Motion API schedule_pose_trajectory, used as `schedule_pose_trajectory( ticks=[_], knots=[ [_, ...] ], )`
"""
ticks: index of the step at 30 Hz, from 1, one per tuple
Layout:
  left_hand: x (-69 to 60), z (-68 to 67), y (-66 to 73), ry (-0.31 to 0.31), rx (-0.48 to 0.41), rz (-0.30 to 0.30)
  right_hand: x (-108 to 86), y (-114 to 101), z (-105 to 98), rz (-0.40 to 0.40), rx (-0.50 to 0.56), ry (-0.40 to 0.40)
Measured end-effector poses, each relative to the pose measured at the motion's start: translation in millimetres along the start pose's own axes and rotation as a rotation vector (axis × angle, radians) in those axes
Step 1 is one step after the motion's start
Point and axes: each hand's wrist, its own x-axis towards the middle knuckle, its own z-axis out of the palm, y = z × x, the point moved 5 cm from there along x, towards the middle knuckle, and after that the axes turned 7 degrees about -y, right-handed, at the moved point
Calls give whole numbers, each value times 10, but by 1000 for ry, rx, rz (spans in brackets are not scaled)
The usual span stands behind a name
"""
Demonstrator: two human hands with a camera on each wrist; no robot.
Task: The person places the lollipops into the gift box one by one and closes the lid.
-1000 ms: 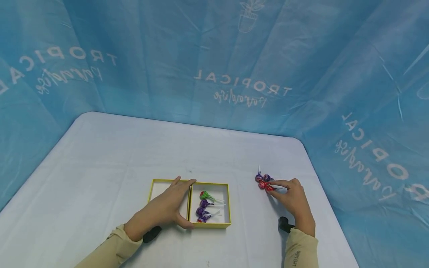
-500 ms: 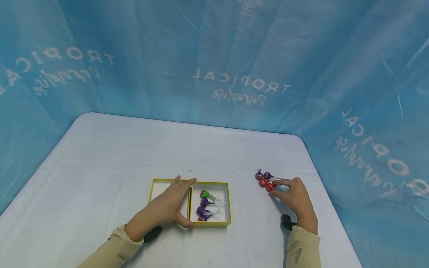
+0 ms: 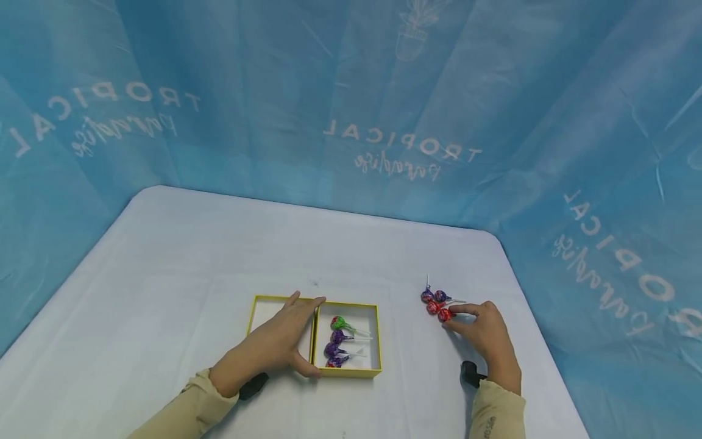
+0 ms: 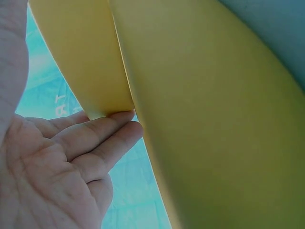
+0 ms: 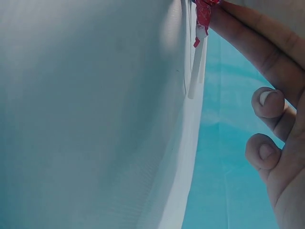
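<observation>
My left hand [image 3: 276, 344] spans the open yellow-edged box [image 3: 379, 341] in the head view, thumb on its front side and fingers at the back. In the left wrist view the fingertips touch the yellow wall [image 4: 219, 114] near a seam. Inside the box's right part lie a green lollipop [image 3: 337, 323] and several purple ones [image 3: 336, 336], sticks to the right. At the right, my right hand [image 3: 485, 335] pinches a red lollipop [image 3: 445, 315] by thumb and forefinger. Its wrapper [image 5: 202, 19] and white stick [image 5: 195, 71] show in the right wrist view.
Beside the right fingertips lie another red lollipop [image 3: 432, 307] and two purple-wrapped ones, one of them [image 3: 426, 295] with its stick pointing away. The left part of the box [image 3: 265, 311] is partly hidden by the hand. A white cloth [image 3: 181, 256] covers the table; blue curtains [image 3: 351, 73] surround it.
The right hand has shifted slightly, its fingertips staying at the red lollipop. The left hand keeps its place on the box. The whole head view has shifted a little.
</observation>
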Motion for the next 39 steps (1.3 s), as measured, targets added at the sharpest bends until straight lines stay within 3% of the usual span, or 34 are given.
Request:
schedule_pose_trajectory(
  ticks=[12,19,25,32,39],
  knots=[
    [-17,-3,10,44,69,54,17,-15,-2,-69,-51,72],
    [-30,4,18,48,56,61,-31,-61,-32,-68,-47,109],
    [-18,-2,20,54,61,74,-65,-217,-33,-159,-52,188],
    [-7,-5,6,39,50,47,-55,-457,77,-331,-55,225],
    [-11,-7,7,26,21,23,-82,-713,187,-426,-46,291]
  ],
)
